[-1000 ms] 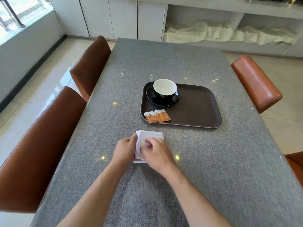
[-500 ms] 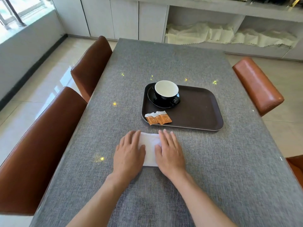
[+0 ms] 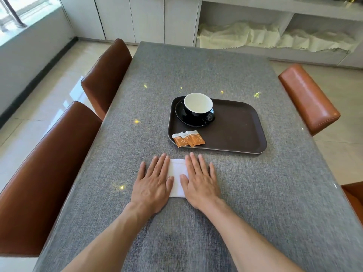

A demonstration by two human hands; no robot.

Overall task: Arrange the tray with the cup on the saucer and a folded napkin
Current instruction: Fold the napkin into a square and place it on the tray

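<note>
A folded white napkin [image 3: 177, 177] lies flat on the grey table, just in front of the tray. My left hand [image 3: 153, 183] and my right hand [image 3: 200, 181] rest palm down on its two sides with fingers spread, pressing it flat and covering its edges. The dark brown tray [image 3: 235, 132] sits beyond them. In its far left corner a black cup with a white inside [image 3: 198, 107] stands on a black saucer [image 3: 181, 116]. Several orange sugar packets [image 3: 187, 138] lie in the tray's near left corner.
The grey cloth-covered table [image 3: 196, 65] stretches away from me. Two brown leather chairs [image 3: 49, 163] stand along its left side, another [image 3: 308, 99] on the right. Shelves with pale cloths [image 3: 275, 38] line the back wall.
A second ago my fingers were pinching and folding the napkin. Both hands have since flattened onto it, palms down, and slid slightly apart.
</note>
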